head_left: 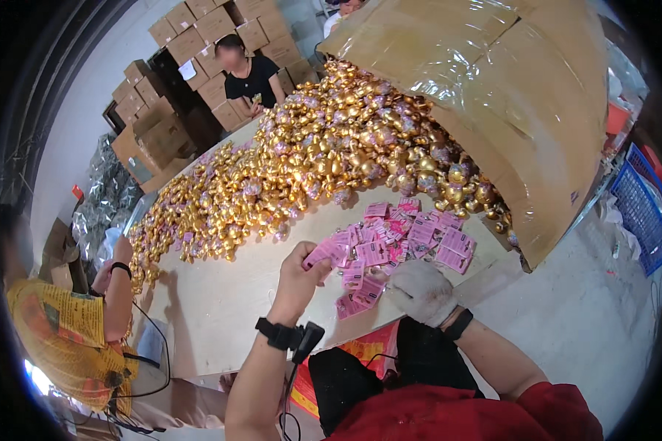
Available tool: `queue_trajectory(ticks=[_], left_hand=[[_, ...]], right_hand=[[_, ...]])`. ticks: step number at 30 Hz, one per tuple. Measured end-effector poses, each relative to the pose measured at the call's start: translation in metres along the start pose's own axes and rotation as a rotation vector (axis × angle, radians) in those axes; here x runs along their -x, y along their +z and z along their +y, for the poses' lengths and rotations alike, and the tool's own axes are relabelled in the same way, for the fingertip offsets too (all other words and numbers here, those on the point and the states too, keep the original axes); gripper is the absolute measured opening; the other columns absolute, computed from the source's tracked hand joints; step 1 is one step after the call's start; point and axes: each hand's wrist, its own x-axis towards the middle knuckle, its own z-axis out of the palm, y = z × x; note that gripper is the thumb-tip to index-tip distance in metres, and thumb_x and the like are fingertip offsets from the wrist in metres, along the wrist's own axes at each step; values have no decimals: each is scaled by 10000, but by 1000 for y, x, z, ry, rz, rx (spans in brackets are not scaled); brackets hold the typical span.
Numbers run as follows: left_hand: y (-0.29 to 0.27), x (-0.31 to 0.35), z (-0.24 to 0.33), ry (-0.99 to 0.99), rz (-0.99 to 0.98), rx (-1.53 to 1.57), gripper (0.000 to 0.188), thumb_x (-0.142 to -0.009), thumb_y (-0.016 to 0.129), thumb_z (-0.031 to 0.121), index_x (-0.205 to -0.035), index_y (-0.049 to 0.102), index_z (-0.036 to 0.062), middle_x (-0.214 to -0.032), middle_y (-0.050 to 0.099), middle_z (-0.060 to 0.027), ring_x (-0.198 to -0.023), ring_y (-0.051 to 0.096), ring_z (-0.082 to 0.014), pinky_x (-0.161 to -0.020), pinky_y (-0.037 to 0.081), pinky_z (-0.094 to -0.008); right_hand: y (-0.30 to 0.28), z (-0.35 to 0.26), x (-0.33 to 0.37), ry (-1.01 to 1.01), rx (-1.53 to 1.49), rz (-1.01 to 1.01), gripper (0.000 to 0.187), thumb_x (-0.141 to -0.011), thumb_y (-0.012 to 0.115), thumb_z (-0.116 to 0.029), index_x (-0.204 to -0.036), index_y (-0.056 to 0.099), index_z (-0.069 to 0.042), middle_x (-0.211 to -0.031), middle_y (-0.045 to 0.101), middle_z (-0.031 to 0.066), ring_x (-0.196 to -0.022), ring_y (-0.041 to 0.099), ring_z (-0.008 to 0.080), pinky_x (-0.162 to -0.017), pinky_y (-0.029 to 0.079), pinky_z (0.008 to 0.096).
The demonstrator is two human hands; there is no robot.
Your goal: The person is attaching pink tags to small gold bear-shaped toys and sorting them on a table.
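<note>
Both forearms come up from the lower edge, bent at the elbows and angled inward so that the hands sit near each other. The bare left hand (299, 278) is raised with its back toward the camera, fingers curled and thumb pinched against the fingertips at its upper right. A black band circles the left wrist. The right hand (421, 292), in a whitish fabric glove, lies palm down and loosely cupped, knuckles up. A black band sits at the right wrist, and a red sleeve covers the upper arm.
</note>
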Motion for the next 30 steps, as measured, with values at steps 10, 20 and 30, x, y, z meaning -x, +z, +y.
queue_trajectory(ticks=[10, 20, 30], left_hand=[[31, 88, -4, 54, -274, -226, 108, -841, 670, 89, -914, 626, 22, -769, 621, -7, -682, 557, -69, -625, 455, -220], [37, 131, -42, -175, -245, 136, 152, -900, 663, 165, -902, 608, 23, -762, 622, -3, -657, 551, -53, -577, 446, -193], [28, 140, -44, -97, 46, 196, 158, -919, 637, 172, -847, 573, 47, -682, 550, 38, -599, 490, -28, -536, 390, -183]], right_hand=[[-26, -77, 11, 209, -509, -44, 462, -780, 700, -263, -1168, 572, -47, -1135, 587, 175, -1097, 541, 355, -915, 449, 412], [-9, -83, 38, 505, -790, -359, 322, -860, 638, -278, -1084, 612, -47, -744, 642, 70, -646, 626, 126, -589, 491, 287], [0, -84, 50, 885, -1311, -145, 327, -912, 589, -188, -1161, 530, 16, -893, 608, 58, -759, 578, 116, -680, 485, 258]])
